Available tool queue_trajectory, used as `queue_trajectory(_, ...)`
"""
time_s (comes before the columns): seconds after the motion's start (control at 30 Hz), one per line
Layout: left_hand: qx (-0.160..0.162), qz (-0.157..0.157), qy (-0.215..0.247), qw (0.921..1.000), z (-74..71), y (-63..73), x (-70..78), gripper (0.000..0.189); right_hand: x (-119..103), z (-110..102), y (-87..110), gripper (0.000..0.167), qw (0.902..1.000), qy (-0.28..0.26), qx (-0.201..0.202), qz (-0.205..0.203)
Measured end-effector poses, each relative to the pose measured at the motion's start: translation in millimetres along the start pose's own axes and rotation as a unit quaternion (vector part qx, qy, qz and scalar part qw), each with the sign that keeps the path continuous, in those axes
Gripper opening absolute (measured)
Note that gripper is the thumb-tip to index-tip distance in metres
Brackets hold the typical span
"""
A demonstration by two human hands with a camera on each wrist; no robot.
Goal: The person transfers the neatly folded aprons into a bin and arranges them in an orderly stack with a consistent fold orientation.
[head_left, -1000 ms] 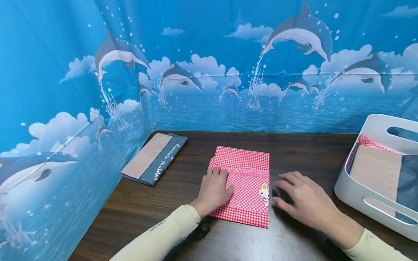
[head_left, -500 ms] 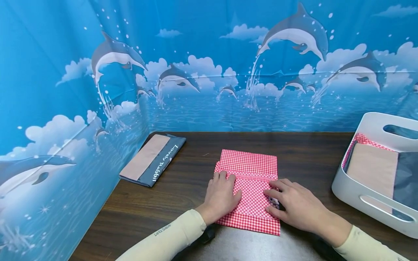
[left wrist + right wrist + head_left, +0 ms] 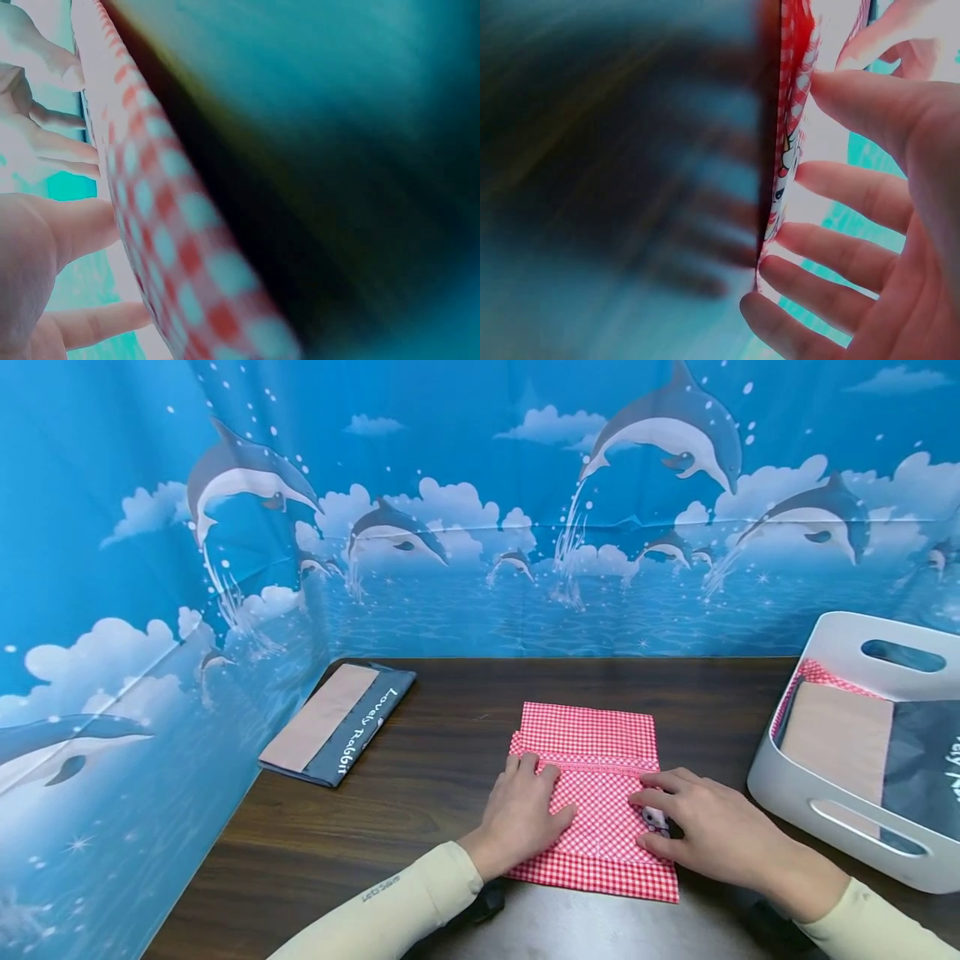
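Note:
A folded red-and-white checked cloth with a white rabbit print lies flat on the table, its checked far flap toward the back. My left hand rests on its left side, fingers spread. At its right edge, my right hand touches the fabric with fingertips and thumb, partly covering the rabbit. In the left wrist view, left fingers touch the upper side of the checked cloth. The right wrist view has the right fingers extended along the cloth's edge.
A folded dark grey and beige cloth lettered "Lovely Rabbit" lies at the back left of the wooden table. At the right stands a white bin holding folded cloths. A dolphin-printed curtain hangs behind.
The right hand has come leftward from beside the checked cloth onto its right edge. The cloth has slid to the right on the table, and the left hand on it has moved along.

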State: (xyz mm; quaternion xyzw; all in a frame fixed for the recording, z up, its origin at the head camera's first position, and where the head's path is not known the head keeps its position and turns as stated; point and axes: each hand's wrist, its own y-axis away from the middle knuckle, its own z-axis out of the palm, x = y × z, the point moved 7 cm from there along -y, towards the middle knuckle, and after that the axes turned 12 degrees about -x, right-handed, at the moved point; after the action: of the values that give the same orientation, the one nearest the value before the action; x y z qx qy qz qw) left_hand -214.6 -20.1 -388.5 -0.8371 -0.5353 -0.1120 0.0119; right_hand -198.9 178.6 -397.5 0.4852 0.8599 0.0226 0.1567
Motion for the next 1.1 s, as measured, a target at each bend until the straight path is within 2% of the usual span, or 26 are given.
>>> queue_trajectory(0.17, 0.002, 0.011, 0.002, 0.9999, -1.1, -3.5, 6.6, 0.043, 8.3, -0.9, 4.0, 0.053, 0.9999, -0.014, 0.001, 0.0)
queue_trajectory(0.4, -0.001, 0.009, 0.012, 0.9999, 0.5, -7.0, 8.5, 0.045, 14.1, 0.8, 5.5, 0.053, 0.9997, -0.023, -0.003, -0.006)
queue_trajectory(0.5, -0.001, 0.011, 0.05, 0.9987, 1.4, -6.9, 3.4, 0.04, 14.5, -0.3, 7.1, 0.054, 0.9997, -0.025, 0.006, 0.002)
queue_trajectory(0.6, 0.002, 0.003, 0.117, 0.9932, -1.5, -4.2, -7.7, 0.036, 19.0, -2.5, 11.0, 0.06, 0.9977, -0.055, 0.015, 0.037)
queue_trajectory(0.67, 0.003, -0.008, 0.171, 0.9852, -6.1, -1.3, -16.9, 0.037, 26.4, -4.7, 15.6, 0.064, 0.9932, -0.093, 0.023, 0.066)
queue_trajectory(0.73, -0.009, -0.028, 0.224, 0.9741, -11.2, 2.1, -26.7, 0.041, 35.6, -6.4, 21.3, 0.067, 0.9862, -0.137, 0.022, 0.09)
queue_trajectory(0.8, -0.029, -0.06, 0.28, 0.9577, -14.5, 6.0, -37.4, 0.045, 45.8, -7.0, 26.1, 0.069, 0.9787, -0.177, 0.012, 0.104)
queue_trajectory(0.87, -0.055, -0.096, 0.331, 0.9373, -15.3, 10.9, -46.9, 0.047, 54.9, -5.3, 30.5, 0.071, 0.97, -0.214, -0.007, 0.114)
queue_trajectory(0.93, -0.077, -0.128, 0.367, 0.9182, -15.0, 15.8, -53.6, 0.047, 62.0, -2.4, 34.1, 0.072, 0.9614, -0.244, -0.026, 0.124)
queue_trajectory(0.97, -0.088, -0.139, 0.378, 0.9112, -14.0, 17.8, -55.8, 0.046, 64.4, -1.0, 35.3, 0.073, 0.958, -0.255, -0.033, 0.127)
queue_trajectory(1.03, -0.103, -0.147, 0.389, 0.9034, -12.7, 20.6, -56.6, 0.045, 67.3, 1.0, 37.3, 0.074, 0.9531, -0.269, -0.04, 0.132)
queue_trajectory(1.1, -0.113, -0.146, 0.393, 0.9006, -11.8, 21.5, -55.2, 0.045, 68.4, 1.5, 38.2, 0.075, 0.9515, -0.274, -0.041, 0.133)
